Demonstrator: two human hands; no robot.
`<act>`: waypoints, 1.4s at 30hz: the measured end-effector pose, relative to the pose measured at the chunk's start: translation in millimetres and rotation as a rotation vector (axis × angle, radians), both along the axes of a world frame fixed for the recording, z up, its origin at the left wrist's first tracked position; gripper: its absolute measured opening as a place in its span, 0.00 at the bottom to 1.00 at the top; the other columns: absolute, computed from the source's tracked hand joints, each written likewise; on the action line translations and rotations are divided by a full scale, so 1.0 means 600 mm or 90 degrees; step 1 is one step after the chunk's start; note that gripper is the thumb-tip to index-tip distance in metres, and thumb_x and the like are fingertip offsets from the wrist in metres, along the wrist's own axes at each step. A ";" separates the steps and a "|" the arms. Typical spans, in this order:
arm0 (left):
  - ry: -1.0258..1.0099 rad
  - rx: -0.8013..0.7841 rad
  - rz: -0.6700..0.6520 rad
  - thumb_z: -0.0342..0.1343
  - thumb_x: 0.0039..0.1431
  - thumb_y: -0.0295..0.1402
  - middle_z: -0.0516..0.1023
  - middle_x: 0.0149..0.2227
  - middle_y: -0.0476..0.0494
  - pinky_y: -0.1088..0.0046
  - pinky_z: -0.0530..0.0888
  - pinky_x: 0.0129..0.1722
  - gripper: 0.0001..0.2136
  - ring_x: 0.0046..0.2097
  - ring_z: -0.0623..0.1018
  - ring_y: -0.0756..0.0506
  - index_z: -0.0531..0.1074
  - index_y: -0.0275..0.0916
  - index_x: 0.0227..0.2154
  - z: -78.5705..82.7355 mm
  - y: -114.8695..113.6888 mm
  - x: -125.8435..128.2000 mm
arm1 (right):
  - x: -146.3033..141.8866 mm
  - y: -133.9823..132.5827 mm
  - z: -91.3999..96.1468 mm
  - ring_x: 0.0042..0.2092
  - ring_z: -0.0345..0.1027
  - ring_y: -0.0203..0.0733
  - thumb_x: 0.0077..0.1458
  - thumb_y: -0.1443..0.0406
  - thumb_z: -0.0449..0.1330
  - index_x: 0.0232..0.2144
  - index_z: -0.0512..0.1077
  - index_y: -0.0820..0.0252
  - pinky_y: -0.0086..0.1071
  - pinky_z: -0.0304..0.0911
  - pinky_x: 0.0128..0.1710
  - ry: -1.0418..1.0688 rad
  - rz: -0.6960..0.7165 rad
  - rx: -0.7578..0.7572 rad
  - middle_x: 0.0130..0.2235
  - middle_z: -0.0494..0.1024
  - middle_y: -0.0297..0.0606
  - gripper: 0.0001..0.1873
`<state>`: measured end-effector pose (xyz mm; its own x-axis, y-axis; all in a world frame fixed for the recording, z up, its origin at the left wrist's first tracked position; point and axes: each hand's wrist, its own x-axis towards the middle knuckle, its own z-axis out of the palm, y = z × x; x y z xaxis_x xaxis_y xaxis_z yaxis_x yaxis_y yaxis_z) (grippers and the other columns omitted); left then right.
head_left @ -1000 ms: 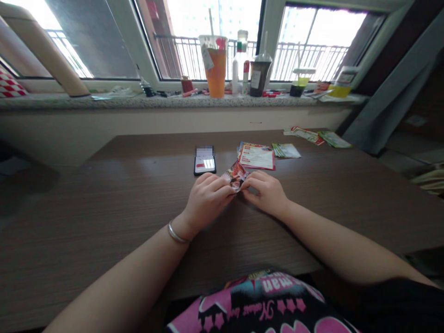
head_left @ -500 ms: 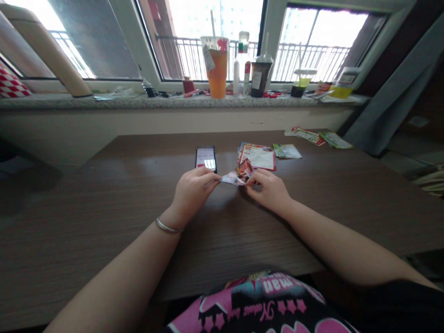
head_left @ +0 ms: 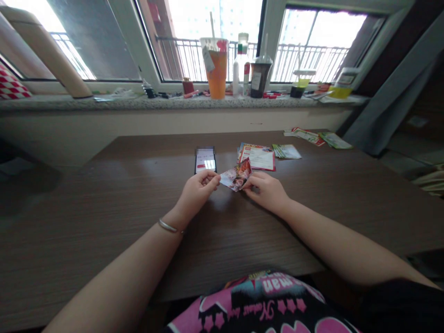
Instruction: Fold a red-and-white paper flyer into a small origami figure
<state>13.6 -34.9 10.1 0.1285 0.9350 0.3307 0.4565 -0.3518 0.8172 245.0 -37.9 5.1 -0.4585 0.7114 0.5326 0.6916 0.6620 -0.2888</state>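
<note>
A small folded piece of printed paper (head_left: 236, 177), red and white, is held just above the brown table (head_left: 104, 203) between both hands. My left hand (head_left: 196, 192) pinches its left corner with curled fingers. My right hand (head_left: 266, 189) pinches its right side, fingers closed. A silver bangle (head_left: 167, 226) sits on my left wrist.
A phone (head_left: 205, 160) with a lit screen lies just beyond the hands. Stacks of flyers (head_left: 257, 156) and more leaflets (head_left: 317, 137) lie to the right. The windowsill holds an orange drink cup (head_left: 217, 67), a dark cup (head_left: 259, 77), bottles and small items.
The hands have drawn slightly apart and the folded paper has opened out and lifted a little between them.
</note>
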 end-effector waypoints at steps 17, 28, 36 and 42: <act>0.426 0.279 0.057 0.53 0.60 0.34 0.78 0.33 0.47 0.73 0.69 0.33 0.05 0.34 0.77 0.46 0.70 0.40 0.37 0.018 -0.022 0.005 | 0.004 0.010 0.001 0.44 0.66 0.47 0.53 0.68 0.61 0.38 0.74 0.57 0.40 0.63 0.48 0.037 -0.010 0.107 0.40 0.76 0.40 0.08; 0.371 0.281 -0.014 0.42 0.67 0.39 0.72 0.42 0.40 0.65 0.71 0.48 0.16 0.46 0.73 0.43 0.73 0.37 0.41 0.025 -0.020 -0.002 | 0.009 0.016 -0.002 0.39 0.67 0.42 0.55 0.68 0.60 0.30 0.73 0.57 0.36 0.63 0.43 0.024 0.078 0.068 0.33 0.77 0.37 0.02; 0.437 0.224 0.026 0.40 0.67 0.39 0.72 0.53 0.39 0.55 0.64 0.57 0.20 0.55 0.69 0.40 0.77 0.40 0.43 0.001 -0.003 -0.009 | 0.011 0.013 0.006 0.39 0.67 0.42 0.56 0.67 0.57 0.30 0.74 0.56 0.36 0.64 0.42 -0.090 0.183 0.061 0.33 0.77 0.37 0.06; 0.498 0.166 0.030 0.44 0.66 0.40 0.67 0.59 0.39 0.46 0.59 0.59 0.17 0.61 0.64 0.35 0.74 0.44 0.50 -0.019 0.005 -0.010 | 0.011 0.015 0.004 0.45 0.69 0.41 0.54 0.70 0.57 0.31 0.73 0.55 0.37 0.65 0.47 -0.087 0.238 0.018 0.39 0.79 0.36 0.06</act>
